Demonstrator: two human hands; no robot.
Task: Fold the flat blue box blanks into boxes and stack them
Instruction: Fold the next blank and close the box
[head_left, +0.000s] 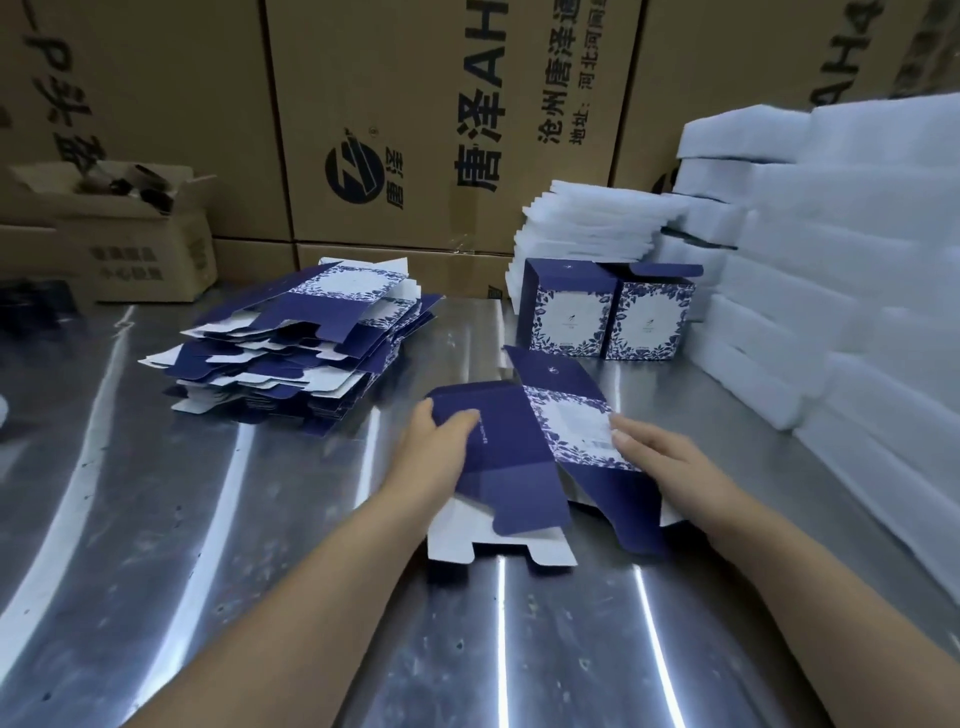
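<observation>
Nearest: blank (519, 447), btwn both hands over steel table (260, 571), long axis near-to-far, white flaps toward cam. L hand (441, 441) pinches its left edge, thumb on top. R hand (660, 462) fingers together, flat on floral panel's right edge. Both equally near.

Steel table (208, 545) bears blank pile (301, 358), two folded boxes (566, 317), foam stacks (831, 322).
</observation>
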